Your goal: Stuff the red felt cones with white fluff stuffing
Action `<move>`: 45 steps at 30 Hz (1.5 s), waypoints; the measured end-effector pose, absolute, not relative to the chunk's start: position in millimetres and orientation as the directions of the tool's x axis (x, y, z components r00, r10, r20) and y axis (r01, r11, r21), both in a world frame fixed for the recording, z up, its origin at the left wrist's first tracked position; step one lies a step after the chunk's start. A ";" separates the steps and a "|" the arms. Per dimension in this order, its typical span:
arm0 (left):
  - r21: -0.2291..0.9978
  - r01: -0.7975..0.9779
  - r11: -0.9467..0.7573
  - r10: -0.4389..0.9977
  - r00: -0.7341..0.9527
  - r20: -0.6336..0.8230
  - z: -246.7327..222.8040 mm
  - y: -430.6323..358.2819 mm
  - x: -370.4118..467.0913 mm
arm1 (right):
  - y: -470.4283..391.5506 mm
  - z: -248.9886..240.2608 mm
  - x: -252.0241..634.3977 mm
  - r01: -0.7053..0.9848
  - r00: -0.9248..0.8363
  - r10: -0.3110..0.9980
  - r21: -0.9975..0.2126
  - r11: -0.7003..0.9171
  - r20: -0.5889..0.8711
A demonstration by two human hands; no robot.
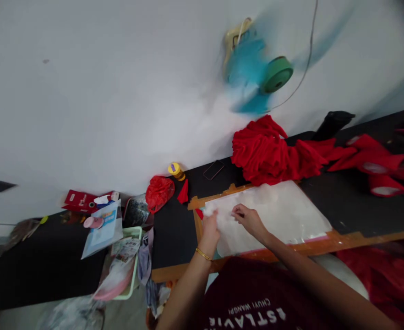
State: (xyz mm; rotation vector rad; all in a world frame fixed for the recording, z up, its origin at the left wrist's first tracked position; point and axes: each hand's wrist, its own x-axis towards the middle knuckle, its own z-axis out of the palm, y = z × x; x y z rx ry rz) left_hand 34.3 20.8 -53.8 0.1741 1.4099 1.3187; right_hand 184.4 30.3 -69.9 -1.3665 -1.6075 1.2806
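My left hand (pixel 210 225), with a gold bangle at the wrist, is closed around a bit of white fluffy material (pixel 209 209) at the left end of the white sheet. A small red tip (pixel 199 213) shows just beside it. To its right, my right hand (pixel 248 217) is held over the sheet with its thumb and fingers pinched together; what lies between them is too small to make out. The white sheet (pixel 277 211) is taped with brown tape onto the black table (pixel 177 243).
Behind the sheet lies a large red fabric pile (pixel 264 151), with red cone pieces (pixel 377 160) to the right. A phone (pixel 213 170), yellow-lidded jar (pixel 176 171), small red cone (pixel 183 192) and red bag (pixel 160 193) are further left. A fan (pixel 253 68) hangs on the wall.
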 end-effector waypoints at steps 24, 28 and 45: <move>0.533 -0.486 0.693 0.699 0.269 -0.663 -35.3 -3.8 29.8 | 14.6 -88.5 175.4 0.368 -0.214 0.971 -0.913 0.178 0.103; 0.587 -0.555 0.589 0.760 0.136 -0.635 -33.0 1.6 34.6 | 7.0 -93.9 169.0 0.405 -0.234 0.965 -0.890 0.210 0.121; 0.480 -0.589 0.650 0.678 0.163 -0.717 -83.9 -43.3 67.5 | -28.9 -128.5 187.9 0.451 -0.295 0.948 -0.857 0.251 0.122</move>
